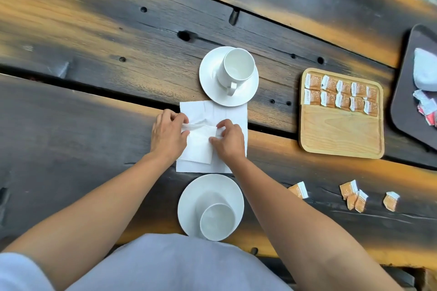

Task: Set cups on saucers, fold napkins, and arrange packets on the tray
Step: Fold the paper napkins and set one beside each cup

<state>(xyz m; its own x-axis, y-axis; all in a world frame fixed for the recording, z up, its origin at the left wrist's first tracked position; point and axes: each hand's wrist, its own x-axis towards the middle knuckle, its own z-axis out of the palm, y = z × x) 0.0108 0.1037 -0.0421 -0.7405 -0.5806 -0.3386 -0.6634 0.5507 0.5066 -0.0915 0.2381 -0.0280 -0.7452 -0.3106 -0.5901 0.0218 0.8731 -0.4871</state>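
Note:
A folded white napkin (199, 145) is pinched at its upper corners by my left hand (168, 136) and my right hand (228, 140). It lies over a larger unfolded white napkin (233, 112) spread flat on the table. Beyond it a white cup (237, 67) stands on a white saucer (208, 78), handle toward me. Close to my body a second white cup (217, 222) sits on another saucer (196, 194). A light wooden tray (340, 134) to the right holds two rows of orange packets (341, 94). Several loose orange packets (354, 195) lie on the table nearer me.
The dark, worn wooden table (94, 101) has gaps between planks and knot holes. At the far right a dark tray (404, 106) carries a white cloth-like item (425, 71) and a few red-and-white wrappers (426, 110). My grey shirt fills the bottom edge.

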